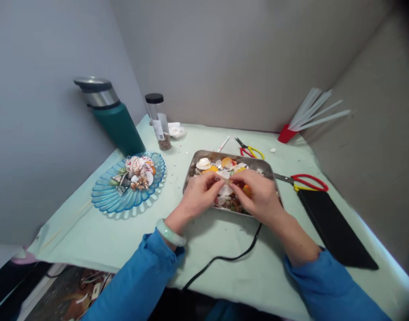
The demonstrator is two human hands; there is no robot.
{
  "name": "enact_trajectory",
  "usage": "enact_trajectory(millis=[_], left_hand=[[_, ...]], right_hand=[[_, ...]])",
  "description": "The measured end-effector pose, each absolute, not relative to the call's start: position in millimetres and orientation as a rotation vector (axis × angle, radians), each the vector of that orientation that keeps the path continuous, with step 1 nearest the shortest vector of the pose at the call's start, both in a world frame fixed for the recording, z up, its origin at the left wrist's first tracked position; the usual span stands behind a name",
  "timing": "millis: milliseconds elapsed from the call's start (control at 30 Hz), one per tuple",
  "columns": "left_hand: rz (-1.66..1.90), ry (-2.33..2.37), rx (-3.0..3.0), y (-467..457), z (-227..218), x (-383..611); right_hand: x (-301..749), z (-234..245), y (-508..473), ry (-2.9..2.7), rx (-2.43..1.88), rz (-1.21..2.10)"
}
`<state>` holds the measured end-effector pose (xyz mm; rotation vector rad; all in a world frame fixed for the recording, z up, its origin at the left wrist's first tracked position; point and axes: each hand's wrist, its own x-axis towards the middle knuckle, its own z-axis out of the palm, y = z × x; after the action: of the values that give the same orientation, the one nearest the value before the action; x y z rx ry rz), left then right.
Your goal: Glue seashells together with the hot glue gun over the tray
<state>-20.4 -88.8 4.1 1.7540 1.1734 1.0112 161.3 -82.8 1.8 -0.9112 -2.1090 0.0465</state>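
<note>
Pinching a small pale piece point(227, 181): left hand point(201, 191) in from the near left, right hand point(260, 192) from the near right, thumb and finger closed on either side of it, the two sets of fingertips almost meeting. Piece too small and blurred to name; its long axis cannot be told. It lies directly between the hands, neither clearly nearer, above the metal tray point(236, 158) of mixed shells.

Tray sits toward the middle of the tabletop point(198, 249), long axis running left to right, roughly in line with the far edge. White fan-shaped shell point(226, 191) just beneath the fingertips; orange shell point(226, 162) by the tray's far rim.

Toward the left edge: fluted blue plate point(104, 196) bearing a shell cluster point(139, 169); left hand the nearer to it. Far left corner: teal flask point(117, 127), black-lidded clear jar point(159, 120) near it. Toward the far edge, beyond the tray: red-and-yellow-handled snips point(253, 153). Far right corner: red cup point(286, 133) holding translucent sticks point(316, 111). Right side: red-handled scissors point(293, 179), blades toward the tray; black pouch point(338, 229) along the right edge. Black cable point(221, 258) runs from the tray's near side to the near edge.
</note>
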Motion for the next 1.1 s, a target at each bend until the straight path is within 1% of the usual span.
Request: enact_trajectory(millis=[467,1100], left_hand=[[0.89,1.25,1.648,-86.5,8.8,-17.8],[0.892,1.235,1.7,-86.8,7.9,-19.1]], right_hand=[[161.1,7.4,-84.4,-2.136,-0.954,0.124],[161.3,2.0,-83.9,-2.151,-0.956,0.105]])
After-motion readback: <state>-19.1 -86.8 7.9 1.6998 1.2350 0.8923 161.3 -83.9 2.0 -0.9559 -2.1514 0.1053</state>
